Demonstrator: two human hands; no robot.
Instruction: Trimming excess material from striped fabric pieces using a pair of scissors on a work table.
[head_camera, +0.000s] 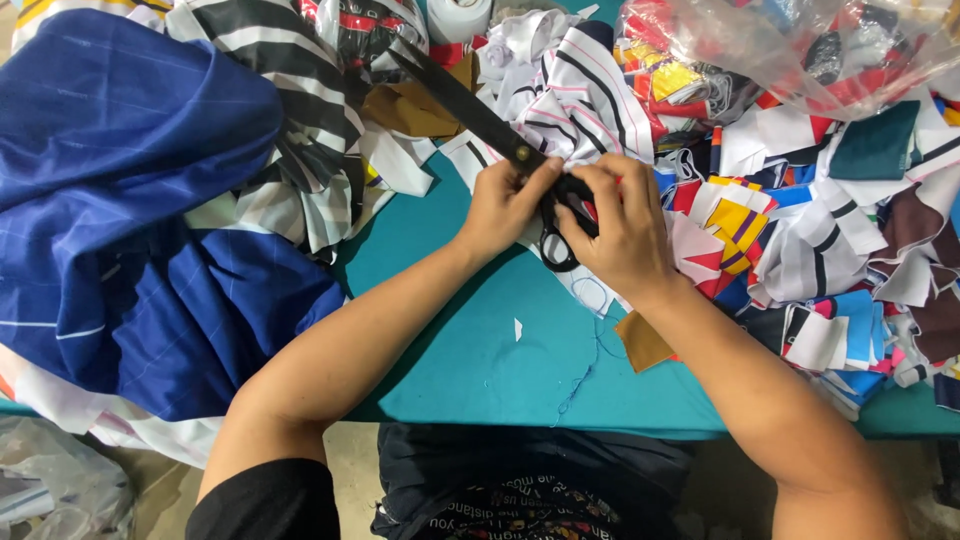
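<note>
Large black scissors (470, 105) lie with their blades pointing up and left over the fabric scraps. My right hand (625, 225) is shut on the scissors' handles near the table's middle. My left hand (505, 205) touches the scissors at the pivot and pinches a small piece of white striped fabric (575, 95) there. Both hands meet above the teal table (470, 350).
A big blue cloth (130, 200) covers the left side. Black-and-white striped cloth (300, 110) lies behind it. Several colourful scraps (800, 240) pile up on the right, under a clear plastic bag (790, 45). A brown scrap (643, 342) and blue thread lie near the front edge.
</note>
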